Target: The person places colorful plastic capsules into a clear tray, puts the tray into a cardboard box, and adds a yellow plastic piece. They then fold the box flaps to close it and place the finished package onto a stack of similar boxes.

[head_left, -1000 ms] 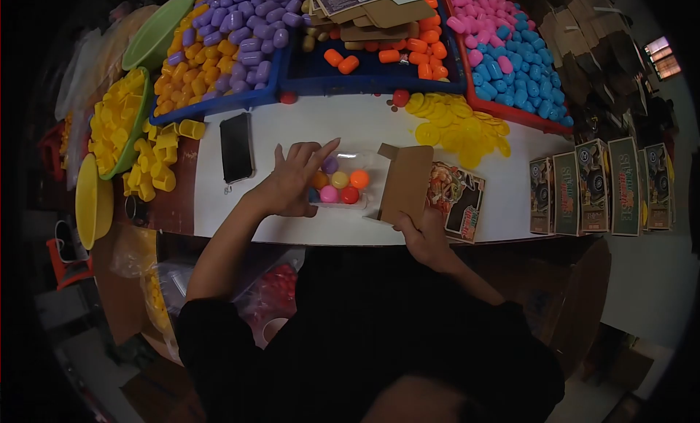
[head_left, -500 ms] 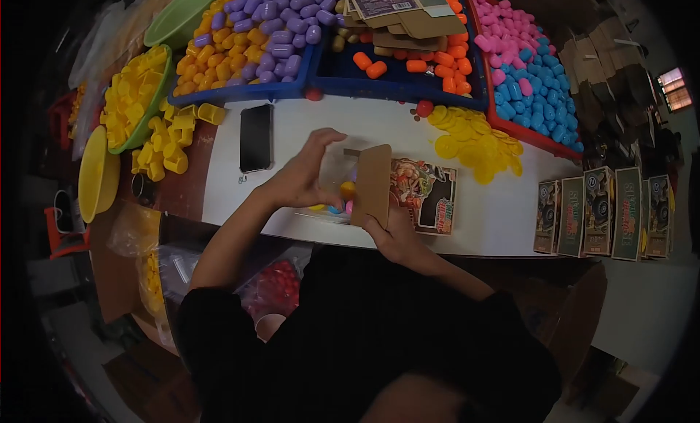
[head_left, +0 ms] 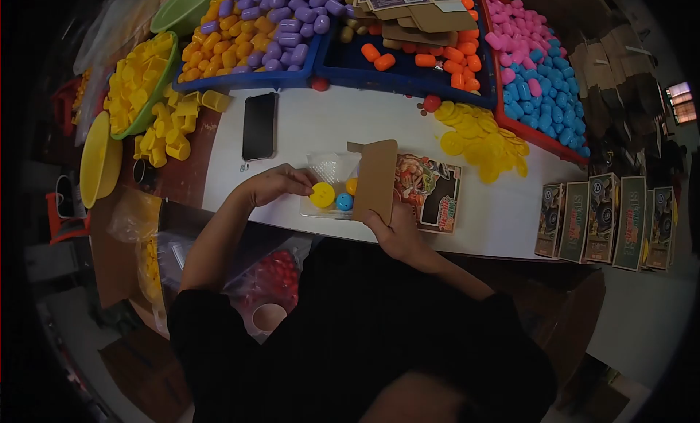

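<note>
Beside the front edge of the white work surface, my left hand [head_left: 281, 184] has its fingers pinched together at the left edge of a clear plastic tray [head_left: 323, 163]. A yellow disc [head_left: 322, 195], a blue ball [head_left: 344, 201] and a partly hidden orange piece [head_left: 351, 186] lie in the tray. The tray's right end goes out of sight behind the raised brown flap of a printed cardboard box [head_left: 428, 189]. My right hand [head_left: 397, 230] is closed on this box, thumb on the flap and its other fingers hidden.
A black phone [head_left: 259, 126] lies left of the tray. Yellow discs [head_left: 481, 142] are heaped at right. Blue bins [head_left: 244, 81] and a red bin [head_left: 536, 127] hold coloured capsules at the back. Several upright boxes [head_left: 601, 219] line the right side; a green basin [head_left: 149, 106] holds yellow parts.
My left hand has moved left and closed from a spread grip to a pinch, uncovering the yellow disc and blue ball. My right hand keeps its hold on the box.
</note>
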